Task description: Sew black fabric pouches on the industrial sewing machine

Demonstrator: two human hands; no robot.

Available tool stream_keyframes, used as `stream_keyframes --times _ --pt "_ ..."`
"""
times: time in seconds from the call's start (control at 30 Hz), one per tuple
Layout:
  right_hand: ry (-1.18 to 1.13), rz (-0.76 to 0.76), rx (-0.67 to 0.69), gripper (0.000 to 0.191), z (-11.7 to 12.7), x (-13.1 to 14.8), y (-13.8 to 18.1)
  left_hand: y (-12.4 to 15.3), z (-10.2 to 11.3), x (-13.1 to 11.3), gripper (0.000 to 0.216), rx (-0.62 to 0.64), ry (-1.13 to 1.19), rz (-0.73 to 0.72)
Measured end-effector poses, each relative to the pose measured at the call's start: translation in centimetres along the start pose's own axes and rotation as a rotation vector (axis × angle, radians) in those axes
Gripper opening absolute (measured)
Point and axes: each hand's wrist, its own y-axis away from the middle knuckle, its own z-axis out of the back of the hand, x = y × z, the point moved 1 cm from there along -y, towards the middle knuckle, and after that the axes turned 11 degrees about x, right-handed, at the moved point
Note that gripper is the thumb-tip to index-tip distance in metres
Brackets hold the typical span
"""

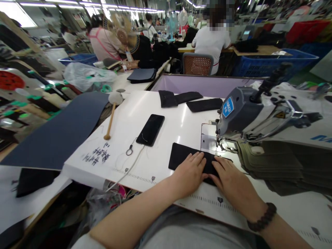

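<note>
White table (127,117), sewing machine (272,110) at right, forearms (140,207) slanting inward, black fabric piece (179,154) just before the machine, right hand (233,180) and left hand (188,174) laid palm-down on it, ungripping, fingers loosely extended (thumbs nearly meeting).

- The left forearm (140,207), bare, slants from the near left toward the far right.
- The left hand (189,174) lies back up, fingers (198,158) together and slightly bent, pointing far and right.
- The left thumb (204,176) stands apart from them, pointing right.
- The right forearm (287,230) comes from the near right, slanting far and left.
- The right hand (230,180) is also back up, fingers extended far and left.
- The right thumb (214,179) points left, close to the left one.
- Both palms are hidden.
</note>
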Motion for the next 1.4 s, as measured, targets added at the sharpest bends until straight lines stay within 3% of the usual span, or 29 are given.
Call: stream_keyframes --times 0.3,0.53,0.9,1.0,1.07,1.17,1.27,1.4 --pt "0.015 -0.038 0.004 0.037 -1.6 0.9 0.6 0.3 -1.2 0.8 0.048 -0.012 0.016 0.016" --pt "-0.045 -0.069 0.062 0.048 -1.8 0.9 1.0 0.4 -0.8 1.5 0.055 0.048 -0.017 0.014" --pt "-0.06 -0.185 0.244 0.055 -0.6 1.3 0.6 3.3 -0.6 8.2 0.066 -0.019 -0.208 0.155" --pt "-0.071 -0.183 0.232 0.054 -0.6 1.4 0.6 4.0 0.3 7.6 0.054 -0.121 -0.256 0.212" --pt "-0.074 -0.177 0.209 0.054 -0.6 1.5 0.6 4.1 0.8 6.2 0.038 -0.124 -0.241 0.103" --pt "-0.083 -0.191 0.174 0.056 -0.2 1.4 0.7 3.1 1.0 4.4 0.038 -0.046 -0.165 -0.093" --pt "-0.122 -0.198 0.169 0.046 0.8 0.6 0.3 0.5 1.2 4.5 0.032 -0.039 -0.114 0.032" --pt "-0.171 -0.061 0.213 0.028 2.4 -2.0 -0.9 -3.9 1.9 5.5 0.05 -0.016 -0.147 0.08"
